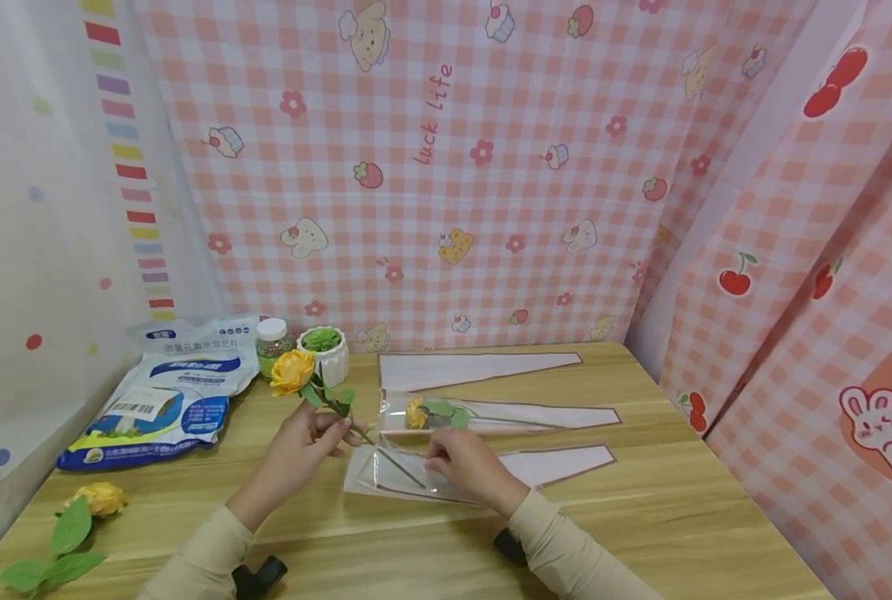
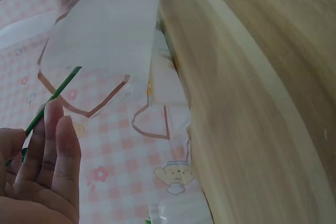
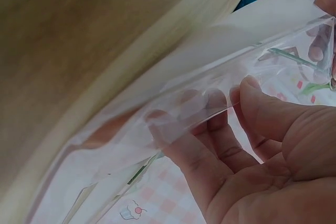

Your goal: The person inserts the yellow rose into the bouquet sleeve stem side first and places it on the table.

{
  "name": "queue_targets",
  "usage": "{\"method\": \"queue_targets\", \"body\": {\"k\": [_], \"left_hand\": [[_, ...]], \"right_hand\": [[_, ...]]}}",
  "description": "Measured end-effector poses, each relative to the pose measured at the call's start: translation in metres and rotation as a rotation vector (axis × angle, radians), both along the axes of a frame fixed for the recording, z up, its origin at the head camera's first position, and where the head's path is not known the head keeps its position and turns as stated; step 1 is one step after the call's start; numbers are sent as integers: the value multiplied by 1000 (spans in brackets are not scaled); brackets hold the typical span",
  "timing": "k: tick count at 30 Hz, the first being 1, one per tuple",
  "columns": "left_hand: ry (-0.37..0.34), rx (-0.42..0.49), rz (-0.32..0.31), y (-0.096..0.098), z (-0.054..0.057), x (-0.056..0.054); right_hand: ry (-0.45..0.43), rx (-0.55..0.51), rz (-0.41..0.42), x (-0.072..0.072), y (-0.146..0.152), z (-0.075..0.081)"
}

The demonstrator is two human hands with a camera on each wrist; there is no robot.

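My left hand [image 1: 296, 454] pinches the green stem [image 2: 65, 84] of a yellow artificial rose [image 1: 293, 372], its bloom raised toward the back left. The stem slants down to the right, its lower end overlapping the open end of a clear flower sleeve [image 1: 566, 464] with a white back and brown border. With thumb and fingers, my right hand [image 1: 467, 467] pinches the edge of that sleeve's clear film [image 3: 184, 121]. Just behind lies a second sleeve [image 1: 596, 416] with a yellow rose [image 1: 417, 413] inside. Farther back, a third sleeve [image 1: 468, 367] lies flat.
A printed blue and white bag [image 1: 168, 392] lies at the back left. Next to it stand a white-capped jar [image 1: 272, 342] and a green plant in a white pot [image 1: 333, 364]. Another yellow rose [image 1: 99, 498] lies at the table's left edge. Checked cloth [image 1: 446, 183] hangs behind the table.
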State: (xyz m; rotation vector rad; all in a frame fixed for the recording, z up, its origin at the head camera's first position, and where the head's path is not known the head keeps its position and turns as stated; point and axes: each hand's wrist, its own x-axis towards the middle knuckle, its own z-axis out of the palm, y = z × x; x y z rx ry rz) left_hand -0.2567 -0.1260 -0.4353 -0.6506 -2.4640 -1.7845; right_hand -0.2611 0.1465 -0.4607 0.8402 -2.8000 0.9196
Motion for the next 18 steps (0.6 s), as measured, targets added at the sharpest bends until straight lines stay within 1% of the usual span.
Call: {"method": "queue_targets", "body": {"k": [3,11,15,18], "left_hand": [[-23,-16,3,3,-2,-1],[21,-78,65,6,-6,-1],[13,-94,65,6,-6,-1],[-9,-101,59,7,-8,-1]], "right_hand": [[-7,-2,-2,0,0,-1],[-11,6,-6,0,-2,1],[-14,5,-8,1,-2,2],[-12,6,-7,1,-2,1]]}}
